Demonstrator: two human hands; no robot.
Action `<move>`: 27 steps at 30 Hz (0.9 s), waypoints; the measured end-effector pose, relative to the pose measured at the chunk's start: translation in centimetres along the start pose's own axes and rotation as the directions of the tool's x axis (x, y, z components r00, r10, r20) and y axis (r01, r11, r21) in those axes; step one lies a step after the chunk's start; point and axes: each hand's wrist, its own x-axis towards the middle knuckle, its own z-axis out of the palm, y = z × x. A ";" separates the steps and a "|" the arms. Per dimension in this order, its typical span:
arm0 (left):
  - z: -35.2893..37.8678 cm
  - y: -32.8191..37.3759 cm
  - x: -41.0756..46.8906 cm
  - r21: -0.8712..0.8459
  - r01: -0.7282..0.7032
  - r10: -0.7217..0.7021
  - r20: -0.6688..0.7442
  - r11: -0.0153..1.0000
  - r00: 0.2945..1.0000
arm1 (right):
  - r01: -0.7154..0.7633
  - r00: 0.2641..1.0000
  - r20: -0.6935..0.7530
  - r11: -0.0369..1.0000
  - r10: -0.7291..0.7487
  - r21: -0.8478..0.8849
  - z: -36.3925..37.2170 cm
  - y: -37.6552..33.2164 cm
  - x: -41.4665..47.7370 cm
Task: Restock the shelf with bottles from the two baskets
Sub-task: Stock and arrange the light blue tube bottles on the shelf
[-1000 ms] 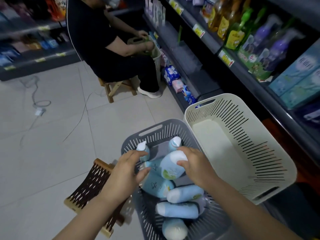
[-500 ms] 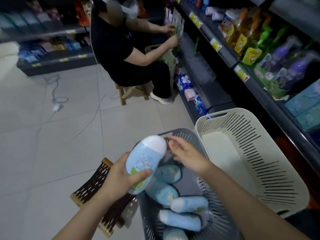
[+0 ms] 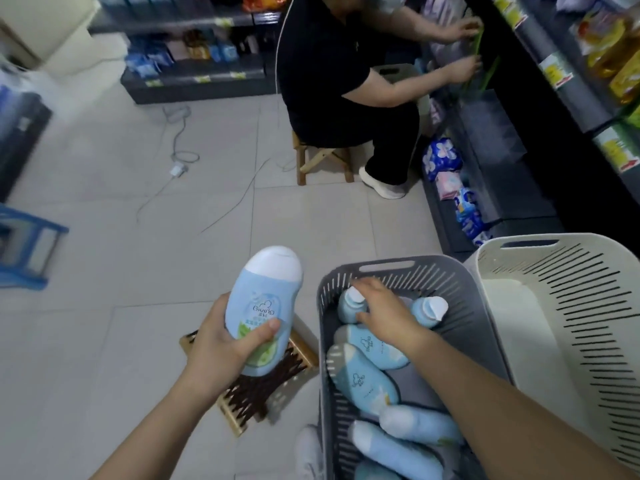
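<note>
I have a single head-worn wide-angle view, looking forward and steeply down at close range over the grey basket (image 3: 391, 271) and floor (image 3: 104, 341), with shelves (image 3: 554, 98) curving along the right edge.

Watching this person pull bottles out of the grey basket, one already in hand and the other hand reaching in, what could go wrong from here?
1. The left hand holds the blue bottle only by its lower end, so it might slip.
2. The right hand reaches among loosely piled bottles in the grey basket; pulling one could shift the rest.
3. Loose cables cross the floor, and a seated person is close by: a possible trip or bump.
</note>
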 end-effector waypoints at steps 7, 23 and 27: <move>-0.2 -1.5 -1.5 -0.018 0.061 -0.061 -0.020 0.998 0.998 | -0.044 0.995 -0.092 0.999 0.043 -0.011 1.4 0.0 1.3; 3.3 6.4 -5.5 -0.236 0.145 -0.090 0.226 0.961 0.970 | 0.019 0.930 -0.347 0.930 0.118 0.368 -11.6 -2.9 -10.1; 3.8 8.4 -7.0 -0.252 0.134 -0.040 0.345 0.958 0.938 | 0.121 0.902 -0.412 0.838 0.132 0.533 -14.3 -4.0 -14.4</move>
